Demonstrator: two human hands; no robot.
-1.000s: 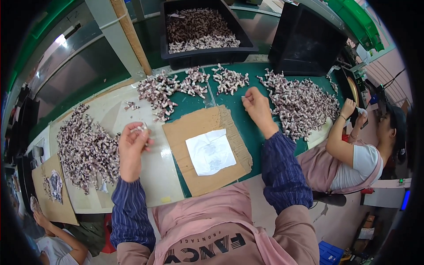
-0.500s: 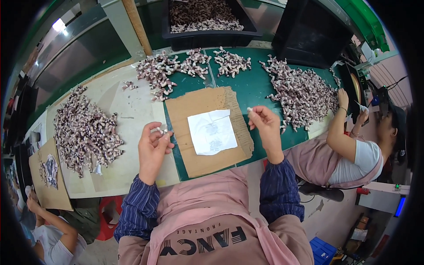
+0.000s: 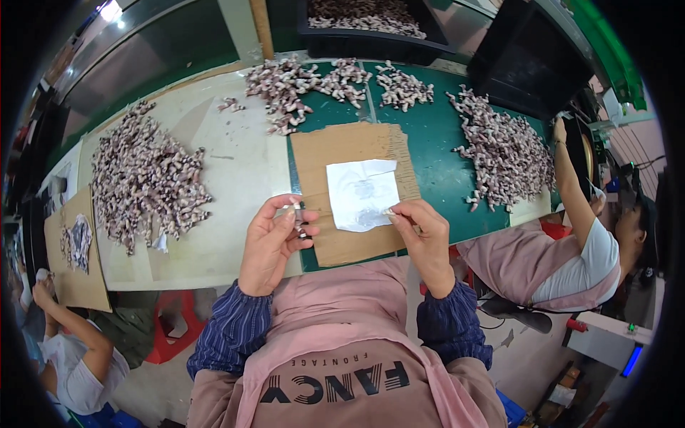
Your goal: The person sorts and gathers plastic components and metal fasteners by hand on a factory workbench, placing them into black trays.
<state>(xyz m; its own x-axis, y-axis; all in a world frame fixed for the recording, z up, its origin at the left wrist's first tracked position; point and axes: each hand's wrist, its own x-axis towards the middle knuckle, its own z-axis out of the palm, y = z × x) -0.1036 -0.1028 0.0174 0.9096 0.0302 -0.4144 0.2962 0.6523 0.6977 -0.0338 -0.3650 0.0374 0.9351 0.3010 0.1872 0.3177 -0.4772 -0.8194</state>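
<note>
My left hand (image 3: 265,250) is closed around a small white-and-dark figurine (image 3: 300,220), held just off the left edge of a cardboard sheet (image 3: 314,167). Thumb and fingertips of my right hand (image 3: 427,239) pinch a small whitish piece (image 3: 389,212), too small to name. That pinch is at the right edge of a white paper sheet (image 3: 362,192) with faint smudges, which lies on the cardboard.
Piles of similar figurines lie on the left (image 3: 146,178), at the back (image 3: 282,89) and on the right (image 3: 503,153). Behind the table stand a filled black bin (image 3: 378,46) and a black panel (image 3: 531,60). Co-workers sit at right (image 3: 571,257) and far left (image 3: 78,349).
My right hand has come in leftward and down to the paper's edge with the whitish piece. The left hand has turned, showing more of the figurine. The whole view has shifted slightly.
</note>
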